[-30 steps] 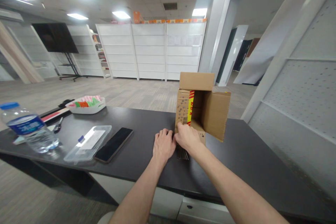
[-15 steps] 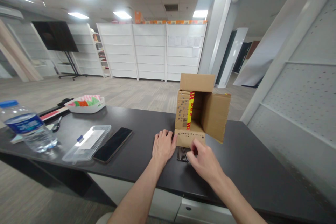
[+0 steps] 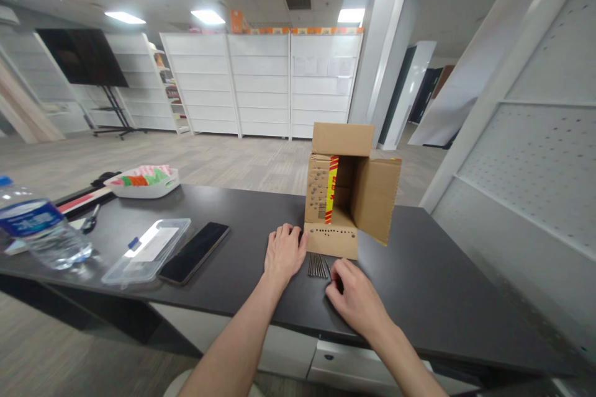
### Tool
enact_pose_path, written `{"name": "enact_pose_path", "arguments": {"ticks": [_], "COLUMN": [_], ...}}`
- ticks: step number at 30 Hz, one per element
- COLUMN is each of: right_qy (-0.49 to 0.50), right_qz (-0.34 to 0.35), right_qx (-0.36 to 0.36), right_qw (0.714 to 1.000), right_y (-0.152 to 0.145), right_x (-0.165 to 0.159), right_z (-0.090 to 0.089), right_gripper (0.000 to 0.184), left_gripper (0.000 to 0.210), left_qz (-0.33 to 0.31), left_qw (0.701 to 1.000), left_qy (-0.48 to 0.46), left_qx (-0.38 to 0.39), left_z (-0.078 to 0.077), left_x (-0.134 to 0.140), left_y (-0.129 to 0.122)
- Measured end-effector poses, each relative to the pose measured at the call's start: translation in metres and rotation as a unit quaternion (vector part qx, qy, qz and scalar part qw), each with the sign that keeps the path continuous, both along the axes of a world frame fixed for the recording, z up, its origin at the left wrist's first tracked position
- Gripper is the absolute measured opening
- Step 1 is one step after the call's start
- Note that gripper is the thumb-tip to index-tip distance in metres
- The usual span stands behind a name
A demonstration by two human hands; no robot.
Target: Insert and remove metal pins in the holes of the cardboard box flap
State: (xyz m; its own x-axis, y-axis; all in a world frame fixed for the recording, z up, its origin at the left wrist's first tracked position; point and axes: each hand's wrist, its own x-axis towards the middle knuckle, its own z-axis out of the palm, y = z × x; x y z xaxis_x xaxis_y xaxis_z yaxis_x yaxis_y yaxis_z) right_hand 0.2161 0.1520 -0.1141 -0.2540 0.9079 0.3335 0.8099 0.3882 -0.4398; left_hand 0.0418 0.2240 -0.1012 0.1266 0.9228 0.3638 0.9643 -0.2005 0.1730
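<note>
A cardboard box (image 3: 321, 189) stands on the dark table with its opening towards me. Its lower flap (image 3: 331, 242) has a row of small dark holes and round heads. Just in front of that flap, several thin dark nails (image 3: 316, 265) lie side by side. My left hand (image 3: 285, 254) rests palm down with its fingers stretched out, close by the flap's left edge. To the right of the row, my right hand (image 3: 356, 294) is closed in a pinch at a single slanted nail (image 3: 328, 269); the fingertips are partly hidden.
On the left of the table (image 3: 442, 298) lie a black phone (image 3: 194, 253) and a clear plastic case (image 3: 148, 251). A water bottle (image 3: 41, 229), a pen (image 3: 92, 218) and a white basket (image 3: 144, 191) with colourful packets are further left. The box's right flap (image 3: 378, 198) sticks outward.
My right hand has drawn back from the lower flap towards the right end of the nail row. My left hand stays flat beside the box. The view has shifted slightly.
</note>
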Motion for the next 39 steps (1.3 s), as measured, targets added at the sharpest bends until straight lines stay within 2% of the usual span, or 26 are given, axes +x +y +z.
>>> {"name": "enact_pose_path", "arguments": {"ticks": [12, 26, 35, 39], "right_qy": [0.033, 0.04, 0.04, 0.055], "right_qz": [0.043, 0.03, 0.031, -0.001], "right_qx": [0.012, -0.012, 0.004, 0.008], "right_qw": [0.998, 0.999, 0.999, 0.998], "right_y": [-0.0015, 0.0012, -0.0006, 0.0008], "right_x": [0.0014, 0.0014, 0.001, 0.0011], "right_z": [0.0034, 0.0042, 0.0046, 0.005], "right_gripper": [0.015, 0.013, 0.012, 0.009], "left_gripper": [0.041, 0.04, 0.039, 0.04], "left_qz": [-0.002, -0.005, -0.002, -0.001], "left_qw": [1.0, 1.0, 1.0, 1.0], "left_qy": [0.0, -0.015, -0.006, -0.008], "left_qx": [-0.006, -0.013, -0.012, -0.016], "left_z": [0.001, 0.0023, 0.0023, 0.0027], "left_x": [0.0005, 0.0006, 0.0005, 0.0006], "left_y": [0.0008, -0.0001, 0.0007, 0.0007]}}
